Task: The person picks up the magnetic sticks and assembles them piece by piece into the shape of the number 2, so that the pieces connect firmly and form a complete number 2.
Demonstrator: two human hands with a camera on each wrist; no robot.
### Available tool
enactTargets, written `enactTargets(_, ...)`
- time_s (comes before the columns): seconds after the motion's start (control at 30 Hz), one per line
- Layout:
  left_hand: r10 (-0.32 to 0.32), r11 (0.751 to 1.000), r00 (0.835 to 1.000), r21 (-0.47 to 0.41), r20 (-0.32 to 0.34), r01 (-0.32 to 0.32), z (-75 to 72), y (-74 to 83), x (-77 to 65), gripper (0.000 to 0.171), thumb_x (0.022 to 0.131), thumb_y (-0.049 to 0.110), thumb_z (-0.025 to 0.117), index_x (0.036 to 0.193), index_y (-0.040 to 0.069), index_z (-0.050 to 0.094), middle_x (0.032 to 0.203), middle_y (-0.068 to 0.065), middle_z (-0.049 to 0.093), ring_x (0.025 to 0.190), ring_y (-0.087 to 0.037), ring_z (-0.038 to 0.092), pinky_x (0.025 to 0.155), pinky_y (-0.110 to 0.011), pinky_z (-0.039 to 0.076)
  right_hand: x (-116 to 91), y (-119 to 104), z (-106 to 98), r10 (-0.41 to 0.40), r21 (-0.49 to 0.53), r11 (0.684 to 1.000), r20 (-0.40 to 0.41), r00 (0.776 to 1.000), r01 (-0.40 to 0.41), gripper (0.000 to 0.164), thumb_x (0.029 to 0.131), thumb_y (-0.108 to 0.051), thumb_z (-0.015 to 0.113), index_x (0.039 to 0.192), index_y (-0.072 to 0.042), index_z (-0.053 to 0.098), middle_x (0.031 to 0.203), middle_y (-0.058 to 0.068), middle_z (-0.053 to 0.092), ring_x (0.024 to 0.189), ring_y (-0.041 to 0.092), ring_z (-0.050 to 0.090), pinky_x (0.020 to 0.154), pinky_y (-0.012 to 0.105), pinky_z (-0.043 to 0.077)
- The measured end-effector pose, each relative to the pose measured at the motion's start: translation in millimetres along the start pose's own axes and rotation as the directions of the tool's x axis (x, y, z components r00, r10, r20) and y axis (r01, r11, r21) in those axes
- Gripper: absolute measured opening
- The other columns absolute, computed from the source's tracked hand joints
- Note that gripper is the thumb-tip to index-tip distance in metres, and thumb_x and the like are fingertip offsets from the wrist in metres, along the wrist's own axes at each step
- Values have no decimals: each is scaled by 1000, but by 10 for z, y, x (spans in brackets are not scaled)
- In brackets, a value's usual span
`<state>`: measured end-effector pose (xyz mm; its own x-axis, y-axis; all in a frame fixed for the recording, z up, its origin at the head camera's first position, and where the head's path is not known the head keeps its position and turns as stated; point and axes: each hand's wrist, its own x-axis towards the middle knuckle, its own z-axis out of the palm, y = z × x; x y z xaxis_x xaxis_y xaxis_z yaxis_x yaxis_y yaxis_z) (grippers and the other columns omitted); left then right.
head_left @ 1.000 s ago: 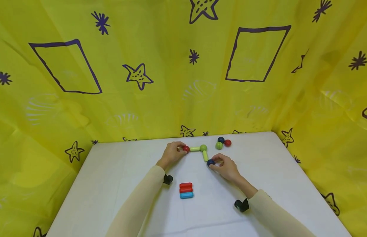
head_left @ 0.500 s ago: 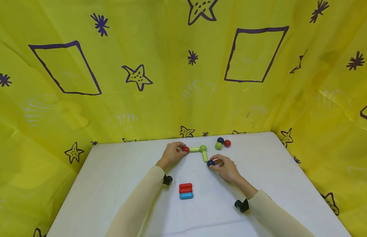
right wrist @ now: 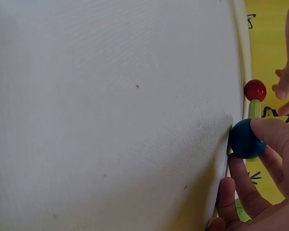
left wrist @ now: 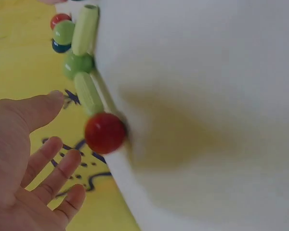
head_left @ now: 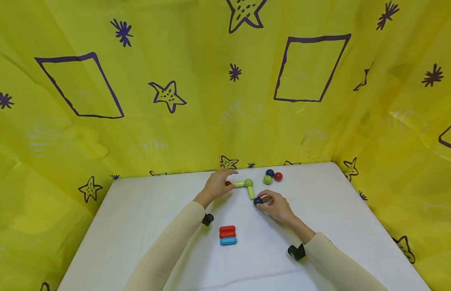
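A red ball (left wrist: 105,133), a light green rod (left wrist: 89,94), a green ball (left wrist: 78,65) and a second green rod (left wrist: 85,30) form a bent chain on the table. Fingers spread, my left hand (head_left: 215,185) is above the red ball and partly covers it in the head view; the left wrist view has the hand apart from it. At the chain's near end, my right hand (head_left: 278,207) pinches a dark blue ball (right wrist: 245,138) between thumb and fingers. That ball is close to the second rod's end; whether they touch, I cannot tell.
Behind the right hand lie a loose blue ball (head_left: 270,173), a green ball (head_left: 267,180) and a red ball (head_left: 278,176). Two red rods (head_left: 227,231) and a blue rod (head_left: 228,241) lie nearer me. A yellow patterned curtain (head_left: 196,133) borders the white table (head_left: 138,242).
My left hand has let go of the red ball, its fingers opening and rising slightly. The right hand keeps its pinch on the blue ball. The head view has shifted slightly.
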<state>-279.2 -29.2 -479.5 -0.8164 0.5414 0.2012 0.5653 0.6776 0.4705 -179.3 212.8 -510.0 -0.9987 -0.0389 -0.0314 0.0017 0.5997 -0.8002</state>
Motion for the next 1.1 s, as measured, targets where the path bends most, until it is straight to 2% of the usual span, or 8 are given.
enactTargets(0.07,38,999,999,2,16,-38,3,85,38,45,92,15,78,135,12,66,132,-12,67,108,-28,68,97,-44,53,-1,1,-8,-8,1,1000,2,1000,8,25,91,-15,79,114,-13,70,105,10,74,88,23,63,72,34,49)
enactTargets(0.17,58,998,996,-13,61,-57,28,197,77,44,93,15,77,136,14,65,128,-13,69,107,-28,68,94,-44,54,0,8,-12,-22,5,1000,6,1000,22,26,91,-16,80,114,-11,70,104,9,74,88,23,66,73,35,51)
enactTargets(0.23,60,998,993,-18,98,-58,61,255,104,44,94,15,76,136,14,65,124,-12,70,113,-29,66,96,-44,52,1,10,-12,-24,10,1000,13,1000,23,26,91,-17,79,115,-11,70,104,9,74,89,23,66,74,35,52)
enactTargets(0.4,48,998,982,-43,181,-40,179,347,151,44,93,12,76,135,12,66,117,-9,73,107,-24,67,94,-40,53,0,16,-22,-11,18,1000,22,1000,11,26,91,-15,79,115,-12,70,104,8,73,89,23,64,74,35,52)
enactTargets(0.6,36,999,967,-9,251,-34,296,389,165,45,93,12,77,136,14,65,119,-6,72,111,-23,65,101,-40,50,3,36,-41,-17,12,1000,17,1000,17,25,91,-15,79,114,-13,70,103,8,74,87,21,64,74,35,51)
enactTargets(0.8,29,999,966,13,256,-33,373,411,134,39,92,8,76,130,14,69,122,-3,72,112,-22,66,101,-38,51,6,46,-27,-16,9,1000,16,1000,16,24,91,-15,79,114,-15,70,103,6,73,88,21,64,77,36,52)
enactTargets(1.1,-15,998,970,58,242,1,451,436,141,26,95,15,74,122,16,75,120,0,72,113,-19,65,100,-37,51,-8,54,-35,-14,3,1000,9,1000,14,25,91,-15,79,113,-15,70,103,5,73,88,21,62,76,34,50)
